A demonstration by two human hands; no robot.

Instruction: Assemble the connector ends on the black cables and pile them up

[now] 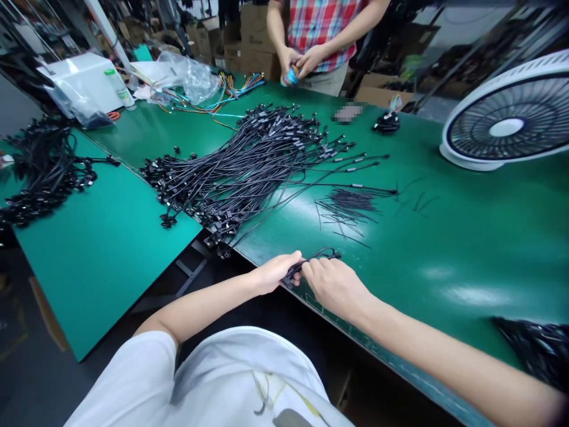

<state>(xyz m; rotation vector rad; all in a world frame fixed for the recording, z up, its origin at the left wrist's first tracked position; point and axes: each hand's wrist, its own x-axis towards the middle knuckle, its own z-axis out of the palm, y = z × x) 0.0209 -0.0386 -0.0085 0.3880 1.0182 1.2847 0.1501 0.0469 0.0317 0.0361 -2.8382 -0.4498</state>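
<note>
My left hand [276,274] is closed around a folded black cable [326,254] at the front edge of the green table. My right hand [335,284] grips the same cable from the other side, its fingers bent against the bundle. The cable's looped end sticks out past my right fingers. Beyond my hands lies a small pile of thin black ties [351,201], some scattered loose. To the left of the ties spreads a large heap of black cables [249,160] with connectors at their ends. What my inner fingers do is partly hidden.
A white fan [507,127] stands at the right. More black cables lie in a bundle [537,344] at the lower right and a heap [44,160] at the far left. Across the table a person in a plaid shirt [324,29] holds coloured wires [291,76].
</note>
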